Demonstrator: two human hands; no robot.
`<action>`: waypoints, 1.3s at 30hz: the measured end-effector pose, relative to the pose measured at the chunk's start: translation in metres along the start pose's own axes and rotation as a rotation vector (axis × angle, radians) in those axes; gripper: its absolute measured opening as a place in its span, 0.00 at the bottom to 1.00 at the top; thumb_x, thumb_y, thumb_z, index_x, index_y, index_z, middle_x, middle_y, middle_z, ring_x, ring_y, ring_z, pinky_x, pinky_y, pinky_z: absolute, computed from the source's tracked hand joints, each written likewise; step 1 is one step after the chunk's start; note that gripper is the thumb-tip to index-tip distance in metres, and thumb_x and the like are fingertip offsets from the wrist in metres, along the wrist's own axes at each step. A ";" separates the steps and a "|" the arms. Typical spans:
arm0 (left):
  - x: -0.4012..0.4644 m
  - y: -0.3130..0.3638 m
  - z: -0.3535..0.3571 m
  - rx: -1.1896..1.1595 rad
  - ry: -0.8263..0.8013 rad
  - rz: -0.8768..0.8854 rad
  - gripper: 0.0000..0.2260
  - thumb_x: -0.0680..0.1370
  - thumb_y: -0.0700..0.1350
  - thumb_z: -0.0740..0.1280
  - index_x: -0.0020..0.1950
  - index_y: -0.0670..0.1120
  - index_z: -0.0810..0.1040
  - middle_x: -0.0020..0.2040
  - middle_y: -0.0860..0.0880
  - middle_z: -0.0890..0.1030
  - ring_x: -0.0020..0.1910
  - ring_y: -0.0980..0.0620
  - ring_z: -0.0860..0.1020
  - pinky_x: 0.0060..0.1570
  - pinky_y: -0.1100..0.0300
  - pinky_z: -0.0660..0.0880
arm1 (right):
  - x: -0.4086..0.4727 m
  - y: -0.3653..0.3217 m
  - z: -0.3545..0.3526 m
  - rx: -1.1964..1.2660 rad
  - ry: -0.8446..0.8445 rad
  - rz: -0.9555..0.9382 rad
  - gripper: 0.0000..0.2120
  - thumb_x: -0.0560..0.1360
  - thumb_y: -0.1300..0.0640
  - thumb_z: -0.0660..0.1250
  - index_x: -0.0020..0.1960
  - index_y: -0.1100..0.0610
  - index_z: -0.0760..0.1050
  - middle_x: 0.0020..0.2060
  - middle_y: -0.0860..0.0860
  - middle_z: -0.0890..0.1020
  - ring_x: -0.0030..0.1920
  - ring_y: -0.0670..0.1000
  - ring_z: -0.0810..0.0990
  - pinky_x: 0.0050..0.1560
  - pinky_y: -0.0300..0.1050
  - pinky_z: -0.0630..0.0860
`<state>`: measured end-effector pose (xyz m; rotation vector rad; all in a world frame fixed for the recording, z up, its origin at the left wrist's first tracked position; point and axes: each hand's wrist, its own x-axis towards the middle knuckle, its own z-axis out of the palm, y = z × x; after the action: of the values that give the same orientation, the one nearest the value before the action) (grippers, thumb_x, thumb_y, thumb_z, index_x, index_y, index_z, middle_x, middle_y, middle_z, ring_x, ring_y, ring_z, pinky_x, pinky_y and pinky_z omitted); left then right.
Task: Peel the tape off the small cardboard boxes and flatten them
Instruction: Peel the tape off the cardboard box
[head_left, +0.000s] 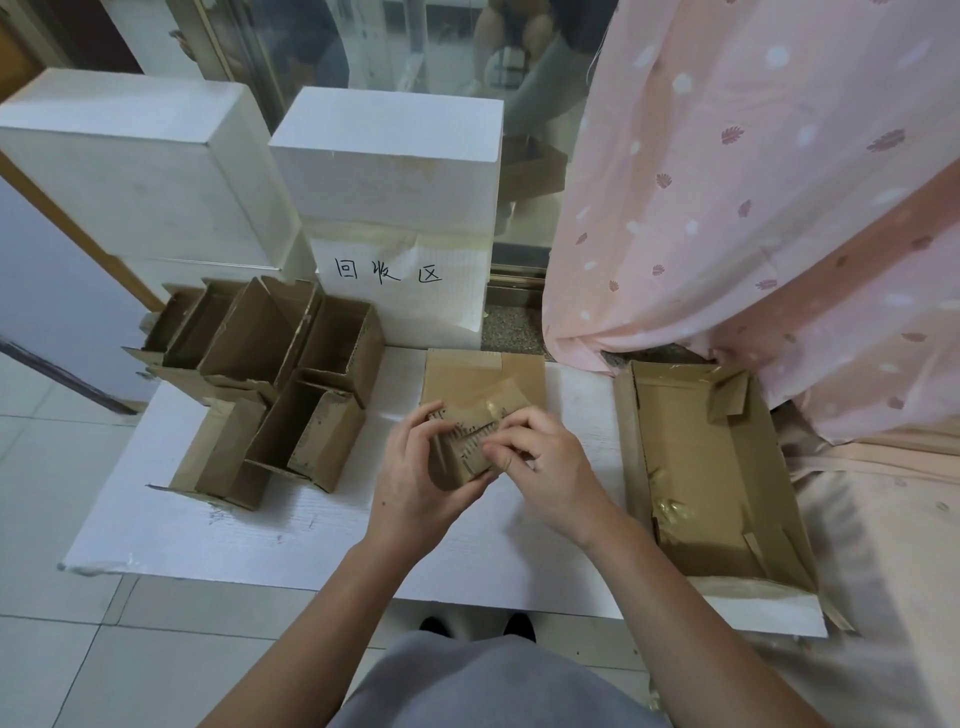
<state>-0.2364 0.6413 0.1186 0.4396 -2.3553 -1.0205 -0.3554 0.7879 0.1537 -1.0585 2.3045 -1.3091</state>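
A small brown cardboard box is held above the white table, near its middle. My left hand grips the box from below and from the left. My right hand pinches at the box's right edge, where shiny clear tape shows on its top. Under the box lies a flattened piece of cardboard. Several small opened boxes stand crowded at the table's left.
A shallow open cardboard tray with crumpled tape scraps sits at the right. Large white boxes, one with a handwritten paper label, stand behind. A pink patterned curtain hangs at the right.
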 end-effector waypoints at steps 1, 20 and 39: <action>0.000 -0.001 0.000 0.001 -0.010 -0.001 0.33 0.70 0.64 0.75 0.65 0.44 0.74 0.71 0.48 0.73 0.69 0.57 0.70 0.68 0.71 0.65 | 0.000 0.001 -0.001 -0.016 -0.011 -0.007 0.06 0.78 0.55 0.71 0.52 0.53 0.85 0.49 0.45 0.78 0.55 0.45 0.76 0.57 0.39 0.73; -0.001 0.002 0.001 -0.046 -0.055 -0.030 0.32 0.68 0.57 0.82 0.65 0.47 0.72 0.71 0.52 0.71 0.69 0.57 0.72 0.63 0.69 0.71 | 0.003 -0.004 -0.004 -0.268 -0.063 -0.118 0.03 0.79 0.59 0.66 0.47 0.55 0.76 0.45 0.45 0.75 0.50 0.48 0.74 0.50 0.39 0.68; 0.014 0.008 0.007 0.009 -0.206 -0.058 0.26 0.65 0.51 0.74 0.61 0.52 0.71 0.63 0.57 0.64 0.59 0.57 0.74 0.52 0.55 0.80 | 0.007 0.016 -0.001 -0.207 0.147 0.054 0.06 0.80 0.57 0.67 0.52 0.54 0.82 0.48 0.43 0.77 0.47 0.45 0.78 0.46 0.47 0.77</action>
<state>-0.2526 0.6437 0.1251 0.4262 -2.5422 -1.1308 -0.3681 0.7892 0.1415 -0.9811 2.6057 -1.1845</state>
